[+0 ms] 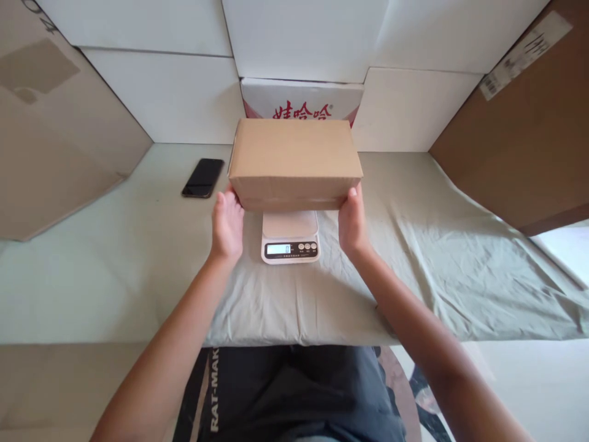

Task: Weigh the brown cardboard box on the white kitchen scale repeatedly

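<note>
A closed brown cardboard box (pixel 294 150) is held level between my two hands, above a white digital kitchen scale (pixel 291 252). My left hand (pixel 229 224) grips the box's left end, with its fingers hidden behind and under the edge. At the right end, my right hand (pixel 353 218) holds on with the thumb on the front corner. The scale's display seems to read 0, and its buttons sit right of the display. Most of the weighing plate is hidden under the box.
A black smartphone (pixel 203 178) lies on the pale green cloth (pixel 138 276) left of the box. Large cardboard cartons stand at the left (pixel 59 135) and right (pixel 529 135). White boxes (pixel 304 37) form a wall behind, one with red lettering. The table's front edge runs before my body.
</note>
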### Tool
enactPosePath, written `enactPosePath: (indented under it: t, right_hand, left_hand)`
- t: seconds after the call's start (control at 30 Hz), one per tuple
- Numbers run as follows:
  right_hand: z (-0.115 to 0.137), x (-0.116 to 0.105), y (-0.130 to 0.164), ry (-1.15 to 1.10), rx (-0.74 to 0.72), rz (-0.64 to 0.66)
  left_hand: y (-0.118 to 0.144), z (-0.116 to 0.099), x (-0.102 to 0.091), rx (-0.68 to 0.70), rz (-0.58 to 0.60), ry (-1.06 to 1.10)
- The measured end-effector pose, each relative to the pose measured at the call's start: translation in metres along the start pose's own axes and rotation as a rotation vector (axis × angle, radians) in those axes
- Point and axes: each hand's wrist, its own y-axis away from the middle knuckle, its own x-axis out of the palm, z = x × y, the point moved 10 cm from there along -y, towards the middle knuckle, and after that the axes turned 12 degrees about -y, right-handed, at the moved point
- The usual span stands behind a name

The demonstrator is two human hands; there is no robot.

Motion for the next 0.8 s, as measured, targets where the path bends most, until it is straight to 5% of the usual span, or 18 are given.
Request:
enactPosePath:
  t: [0.27,0.8]
  right_hand:
    - [-0.008,0.005,0.037,-0.017,0.076,-0.020]
    - [-0.010,0.002,0.044,-0.044,0.102,-0.070]
  left_hand:
    - [0.038,0.010,-0.014,0.069,-0.121,-0.019]
    - [0.046,0.019,-0.015,-0.021,-0.186,-0.120]
